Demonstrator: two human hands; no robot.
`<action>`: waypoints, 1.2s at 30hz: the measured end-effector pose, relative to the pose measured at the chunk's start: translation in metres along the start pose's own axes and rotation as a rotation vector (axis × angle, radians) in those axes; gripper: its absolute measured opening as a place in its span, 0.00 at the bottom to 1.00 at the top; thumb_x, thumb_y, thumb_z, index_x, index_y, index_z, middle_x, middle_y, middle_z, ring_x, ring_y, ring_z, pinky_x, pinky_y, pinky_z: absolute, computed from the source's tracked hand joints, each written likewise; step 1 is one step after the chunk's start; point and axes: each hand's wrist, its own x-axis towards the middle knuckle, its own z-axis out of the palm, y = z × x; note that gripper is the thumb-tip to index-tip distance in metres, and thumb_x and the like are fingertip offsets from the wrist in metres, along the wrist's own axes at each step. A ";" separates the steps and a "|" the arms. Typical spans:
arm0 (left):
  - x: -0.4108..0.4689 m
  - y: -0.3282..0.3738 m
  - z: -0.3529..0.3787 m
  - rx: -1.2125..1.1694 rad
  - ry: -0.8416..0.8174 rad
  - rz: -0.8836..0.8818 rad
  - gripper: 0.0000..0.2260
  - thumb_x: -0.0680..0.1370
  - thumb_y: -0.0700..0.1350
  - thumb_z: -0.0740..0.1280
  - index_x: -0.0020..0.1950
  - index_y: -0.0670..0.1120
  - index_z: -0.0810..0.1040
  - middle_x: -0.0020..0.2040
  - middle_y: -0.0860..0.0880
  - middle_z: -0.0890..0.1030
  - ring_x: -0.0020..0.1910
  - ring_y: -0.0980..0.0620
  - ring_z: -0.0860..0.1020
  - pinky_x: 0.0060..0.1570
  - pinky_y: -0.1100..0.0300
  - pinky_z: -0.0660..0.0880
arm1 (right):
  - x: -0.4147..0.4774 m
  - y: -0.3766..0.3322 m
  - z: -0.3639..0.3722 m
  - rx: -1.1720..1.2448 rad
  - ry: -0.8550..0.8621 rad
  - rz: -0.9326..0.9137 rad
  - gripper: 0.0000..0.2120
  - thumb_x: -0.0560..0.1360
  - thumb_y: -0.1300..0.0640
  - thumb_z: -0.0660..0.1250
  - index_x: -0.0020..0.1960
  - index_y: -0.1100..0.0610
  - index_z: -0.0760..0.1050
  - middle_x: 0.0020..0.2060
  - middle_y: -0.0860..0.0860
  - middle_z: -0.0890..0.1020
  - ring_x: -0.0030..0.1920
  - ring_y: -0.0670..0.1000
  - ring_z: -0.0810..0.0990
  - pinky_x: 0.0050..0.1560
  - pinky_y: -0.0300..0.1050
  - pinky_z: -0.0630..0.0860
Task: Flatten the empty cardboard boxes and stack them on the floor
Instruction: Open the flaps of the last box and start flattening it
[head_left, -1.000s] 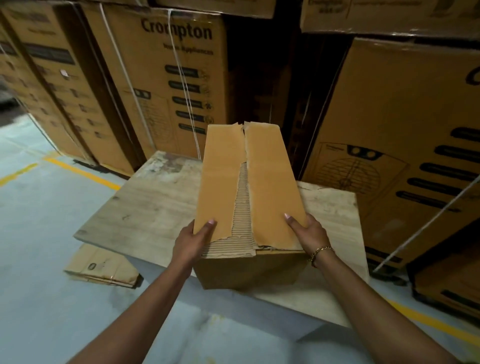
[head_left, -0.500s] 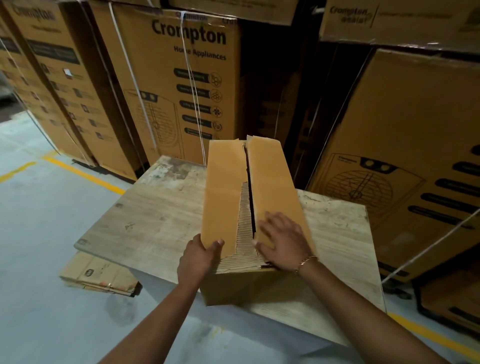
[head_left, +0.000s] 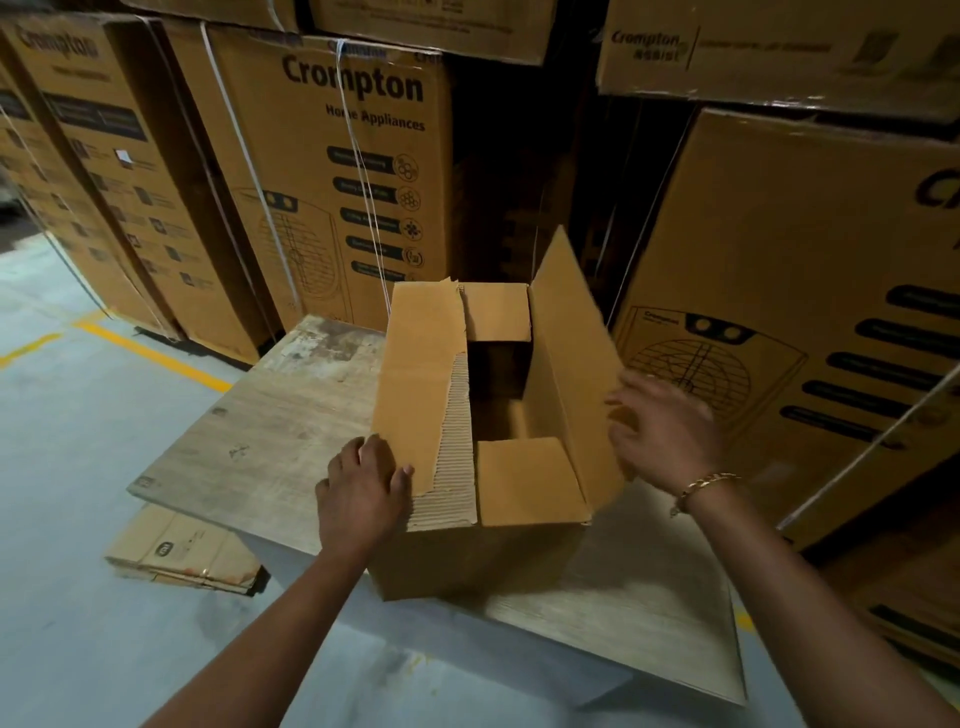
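**Light, empty box: work it by its flaps and corners**

The box (head_left: 467, 561) stands upright on the tabletop (head_left: 270, 431), its near end at the front edge, close to you. Your left hand (head_left: 363, 488) grips the near left corner, thumb on top and fingers curled down the side wall. Your right hand (head_left: 660, 436) is blurred, but its fingers look spread and hold nothing, just beside the outer face of the right flap (head_left: 566, 374). I cannot tell whether they touch it.

That right flap stands up and leans outward. The left flap (head_left: 421, 374) lies flat across the top, and along its inner edge the outer paper is torn away, baring the ribs. The near short flap (head_left: 524, 478) and the far short flap (head_left: 496, 312) are folded inward. Between them the inside looks empty.

Expect it to be light and easy to shift with one hand, so keep the left hand bracing it or it may slide on the tabletop. The walls are stiff across the panels but give readily along the creases, so push at the corners rather than mid-panel. Take the left flap by its sound outer part, since the stripped edge is probably weak and may tear further. The bottom has to be opened before the walls will fold flat.

One flattened piece (head_left: 176, 556) already lies on the floor (head_left: 78, 493), partly under the tabletop's left edge, and looks like the place for the stack.
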 end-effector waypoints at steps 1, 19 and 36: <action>-0.004 0.005 -0.001 0.021 -0.012 0.032 0.35 0.79 0.70 0.55 0.77 0.47 0.64 0.75 0.42 0.67 0.73 0.40 0.67 0.65 0.39 0.68 | 0.000 0.017 0.002 -0.041 -0.022 0.062 0.20 0.77 0.46 0.63 0.69 0.42 0.72 0.77 0.42 0.62 0.77 0.51 0.57 0.72 0.52 0.55; -0.026 0.031 -0.079 -0.095 0.469 0.265 0.23 0.76 0.39 0.68 0.71 0.48 0.75 0.66 0.45 0.77 0.58 0.45 0.78 0.46 0.50 0.80 | -0.026 0.018 0.119 0.224 -0.414 0.236 0.40 0.74 0.26 0.52 0.75 0.52 0.58 0.72 0.53 0.66 0.66 0.59 0.72 0.62 0.54 0.73; -0.021 -0.049 0.014 -0.560 -0.384 -0.298 0.47 0.70 0.80 0.54 0.82 0.54 0.55 0.78 0.45 0.67 0.73 0.40 0.70 0.69 0.37 0.69 | 0.030 -0.021 0.124 -0.172 -0.399 -0.182 0.32 0.79 0.37 0.50 0.79 0.49 0.55 0.79 0.49 0.57 0.80 0.56 0.43 0.77 0.57 0.46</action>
